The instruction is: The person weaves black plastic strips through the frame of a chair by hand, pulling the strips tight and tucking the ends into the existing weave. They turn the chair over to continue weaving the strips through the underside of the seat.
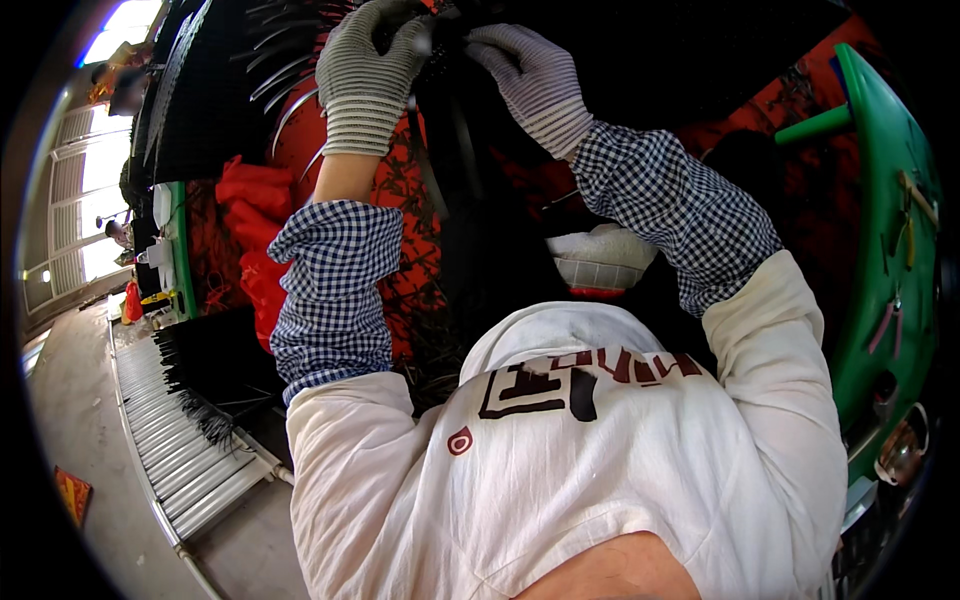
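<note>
My left hand [368,85], in a pale ribbed work glove, is raised at the top of the view. Its fingers curl and close at a dark piece [440,45] too dark to make out. Right of it, my right hand [535,88] wears a similar glove. Its fingers are drawn together, their tips against the dark material; what they pinch is hidden. Long black strips [285,85] fan out left of my left hand. Below the hands, a dark strip [425,160] hangs in front of red cloth [405,260] scattered with black scraps.
A green table [880,260] with pliers [885,325] and other tools stands at the right. At the left are red bags [250,190], a roller conveyor [195,430] and a black bristly piece [205,400]. A white, red-edged object [600,262] sits before my chest.
</note>
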The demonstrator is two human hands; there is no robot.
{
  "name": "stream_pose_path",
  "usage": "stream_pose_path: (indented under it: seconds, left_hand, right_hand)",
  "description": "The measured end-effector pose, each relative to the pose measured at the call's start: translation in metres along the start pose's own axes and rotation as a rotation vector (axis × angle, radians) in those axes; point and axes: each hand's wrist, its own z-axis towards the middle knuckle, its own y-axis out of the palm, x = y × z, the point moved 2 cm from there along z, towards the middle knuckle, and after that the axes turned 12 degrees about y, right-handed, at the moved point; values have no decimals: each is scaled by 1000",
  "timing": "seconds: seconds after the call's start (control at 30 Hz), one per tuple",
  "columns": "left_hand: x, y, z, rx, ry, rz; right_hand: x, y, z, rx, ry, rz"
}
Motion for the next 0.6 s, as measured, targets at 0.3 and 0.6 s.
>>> stream_pose_path:
  seconds: [0.3, 0.6]
  left_hand:
    - [-3, -2, 6, -240, 64, -125]
    - [-13, 14, 15, -398, 70, -300]
  right_hand:
    - [10, 1, -1, -71, 80, 66]
    - [7, -4, -3, 44, 81, -31]
